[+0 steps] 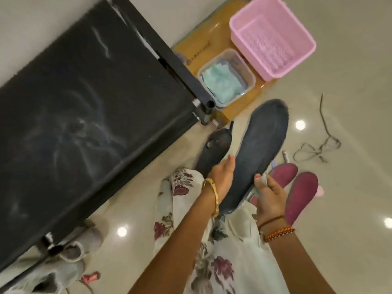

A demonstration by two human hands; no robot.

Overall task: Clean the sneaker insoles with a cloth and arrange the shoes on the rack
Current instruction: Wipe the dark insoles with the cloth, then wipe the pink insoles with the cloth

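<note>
Left hand: my left hand (222,179) sits under the left edge of the dark insole (257,153), palm up, fingers straight and loose, supporting it rather than curling round it; a gold bangle is on that wrist.
Right hand: my right hand (268,195) grips the same insole on its right edge near the heel, thumb pressed on the top face, fingers wrapped below. A scrap of pale green cloth (264,180) shows pinched between that thumb and the insole; I can't tell how much of it is tucked in the palm.
Held insole: raised above the floor in front of me, toe end pointing away toward the orange board.
Second dark insole: a second dark insole (214,150) lies on the floor just left of the held one, partly behind my left hand.
Maroon insoles: two maroon insoles (301,194) lie side by side on the floor, right of my right hand.
Rack: the black shoe rack (84,98) fills the left side, its top shelf dusty.
Sneakers: grey sneakers (70,251) sit on the floor by the rack's near corner.
Container: a clear tub (227,77) with green cloths stands beside a pink basket (272,37).
Lace: a loose shoelace (318,145) lies on the floor to the right.
</note>
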